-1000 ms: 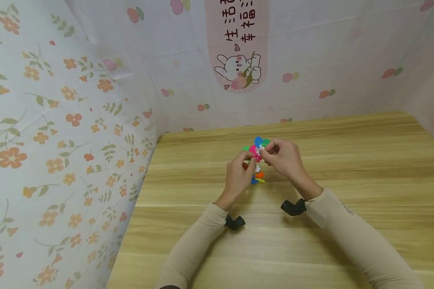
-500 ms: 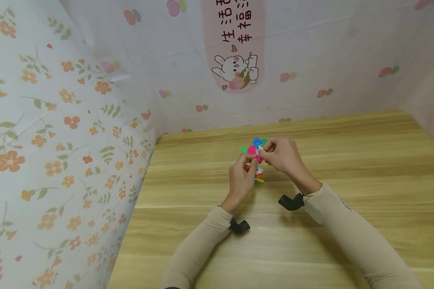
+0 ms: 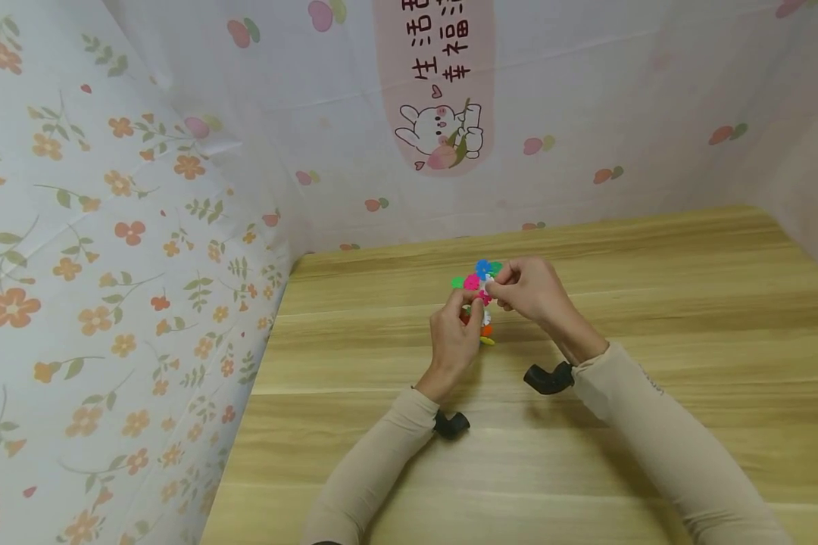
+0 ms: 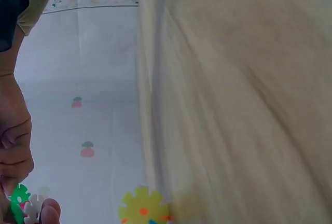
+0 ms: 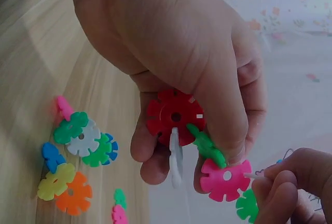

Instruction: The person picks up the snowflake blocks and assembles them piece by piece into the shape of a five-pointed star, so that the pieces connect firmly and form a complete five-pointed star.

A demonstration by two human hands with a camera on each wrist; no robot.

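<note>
Thumb and forefinger of my left hand (image 3: pixel 453 341) pinch a pink snowflake disc (image 3: pixel 484 297). Just to its right, my right hand (image 3: pixel 535 294) grips a white snowflake disc (image 3: pixel 488 283) against the pink one. In the right wrist view the left hand is large, with the pink disc (image 5: pixel 213 184), a green disc (image 5: pixel 208 147) and a red disc (image 5: pixel 162 117) by its fingers. A second white disc (image 5: pixel 177 162), edge-on, is slotted into the red one. Right-hand fingertips (image 5: pixel 282 182) pinch the white disc, its thin edge touching the pink.
Blue (image 3: pixel 484 268) and green discs (image 3: pixel 457 282) show behind the hands. Orange (image 5: pixel 74 195) and yellow discs (image 5: pixel 57 181) are joined with a blue one (image 5: pixel 51 155); whether they connect to the held discs I cannot tell. The wooden table (image 3: pixel 654 318) meets a patterned curtain (image 3: pixel 552 98).
Both hands keep their pinch on the discs. The left hand has moved slightly forward, and the lower blue disc is now mostly hidden behind it.
</note>
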